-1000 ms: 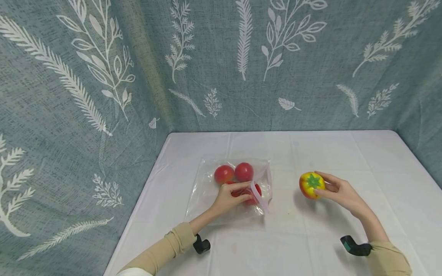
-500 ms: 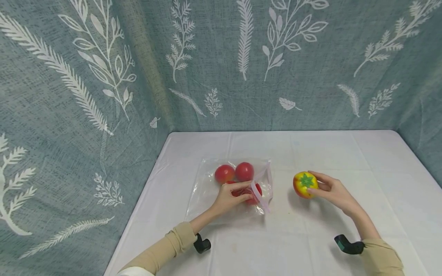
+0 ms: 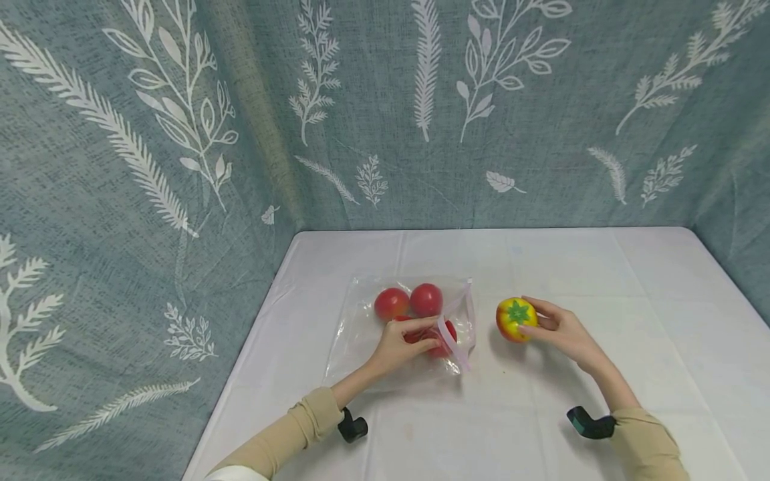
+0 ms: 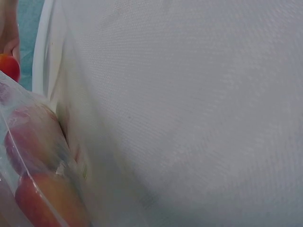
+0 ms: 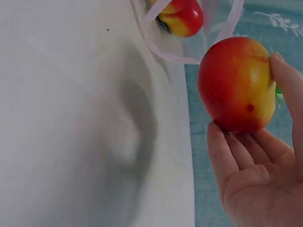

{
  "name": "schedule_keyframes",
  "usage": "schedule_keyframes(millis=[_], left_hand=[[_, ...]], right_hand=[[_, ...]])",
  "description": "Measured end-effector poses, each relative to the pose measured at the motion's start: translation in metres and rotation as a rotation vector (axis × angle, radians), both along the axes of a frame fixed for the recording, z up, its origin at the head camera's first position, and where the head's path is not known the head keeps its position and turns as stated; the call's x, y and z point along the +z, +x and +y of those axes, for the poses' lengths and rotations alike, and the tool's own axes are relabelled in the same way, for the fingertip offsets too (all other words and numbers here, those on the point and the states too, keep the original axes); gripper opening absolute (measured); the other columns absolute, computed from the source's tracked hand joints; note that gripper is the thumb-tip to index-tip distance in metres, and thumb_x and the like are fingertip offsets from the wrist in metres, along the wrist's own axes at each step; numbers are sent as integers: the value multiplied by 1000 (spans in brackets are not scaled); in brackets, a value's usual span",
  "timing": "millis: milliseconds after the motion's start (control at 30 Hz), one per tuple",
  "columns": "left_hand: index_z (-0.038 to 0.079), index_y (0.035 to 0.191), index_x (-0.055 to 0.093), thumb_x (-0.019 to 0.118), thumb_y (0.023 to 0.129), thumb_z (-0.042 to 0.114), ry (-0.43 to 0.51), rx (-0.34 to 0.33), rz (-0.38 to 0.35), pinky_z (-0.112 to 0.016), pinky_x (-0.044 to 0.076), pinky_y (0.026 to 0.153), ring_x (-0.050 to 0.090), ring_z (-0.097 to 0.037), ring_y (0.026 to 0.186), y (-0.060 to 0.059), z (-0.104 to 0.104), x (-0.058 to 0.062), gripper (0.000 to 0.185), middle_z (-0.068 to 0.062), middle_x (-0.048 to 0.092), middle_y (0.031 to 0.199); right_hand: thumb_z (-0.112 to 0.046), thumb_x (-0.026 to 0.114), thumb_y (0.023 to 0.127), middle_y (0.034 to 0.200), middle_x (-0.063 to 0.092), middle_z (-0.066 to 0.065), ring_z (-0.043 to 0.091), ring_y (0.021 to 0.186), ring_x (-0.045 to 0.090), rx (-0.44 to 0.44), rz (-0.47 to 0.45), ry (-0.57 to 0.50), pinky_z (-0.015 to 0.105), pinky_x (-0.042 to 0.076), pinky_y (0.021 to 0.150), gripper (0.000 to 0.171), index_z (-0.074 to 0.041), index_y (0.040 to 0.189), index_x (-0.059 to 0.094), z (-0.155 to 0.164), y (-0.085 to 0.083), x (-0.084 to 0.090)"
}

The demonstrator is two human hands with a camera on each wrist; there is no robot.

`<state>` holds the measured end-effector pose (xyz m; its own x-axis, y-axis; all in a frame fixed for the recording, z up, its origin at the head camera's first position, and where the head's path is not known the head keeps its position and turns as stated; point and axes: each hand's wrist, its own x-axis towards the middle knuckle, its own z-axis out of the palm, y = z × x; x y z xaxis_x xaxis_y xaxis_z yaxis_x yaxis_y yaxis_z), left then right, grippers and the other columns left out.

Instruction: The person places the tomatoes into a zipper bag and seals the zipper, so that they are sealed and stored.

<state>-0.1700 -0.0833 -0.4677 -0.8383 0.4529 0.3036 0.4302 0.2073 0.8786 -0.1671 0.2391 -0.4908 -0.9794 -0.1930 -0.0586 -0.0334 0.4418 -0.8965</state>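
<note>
A clear zip bag (image 3: 344, 357) with a pale pink strip along its mouth lies flat on the table, mouth to the right. Several red tomatoes (image 3: 426, 300) are inside it; one shows yellow in the right wrist view. My left hand (image 3: 398, 346) pinches the bag near its mouth, partly covering the nearer tomatoes. To the right of that mouth, my right hand (image 3: 562, 337) holds a red-and-yellow tomato (image 3: 516, 321) with a green star-shaped top, raised above the table and apart from the bag. In the right wrist view, thumb and fingertips grip this tomato (image 5: 236, 85).
A white cloth covers the table (image 3: 481, 427). Blue-green curtains (image 3: 385, 113) with white leaf prints stand behind it and at both sides. A black wrist camera mount (image 3: 351, 425) sits under the left forearm, and another mount (image 3: 591, 423) by the right wrist.
My right hand has moved left with the tomato, closer to the bag's mouth. The left hand and the bag have stayed in place.
</note>
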Motion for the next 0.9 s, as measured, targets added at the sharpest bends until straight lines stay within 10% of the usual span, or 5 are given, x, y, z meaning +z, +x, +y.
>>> schedule_keyframes(millis=[900], left_hand=[[-4,115,66,76,75,0,-9,0,2,-27,56,85,65,-11,96,1,-1,2,42,-18,70,109]], right_hand=[[-27,67,89,148,34,28,41,127,47,-44,-37,-97,45,44,101,70,2,143,34,-45,-6,-16]])
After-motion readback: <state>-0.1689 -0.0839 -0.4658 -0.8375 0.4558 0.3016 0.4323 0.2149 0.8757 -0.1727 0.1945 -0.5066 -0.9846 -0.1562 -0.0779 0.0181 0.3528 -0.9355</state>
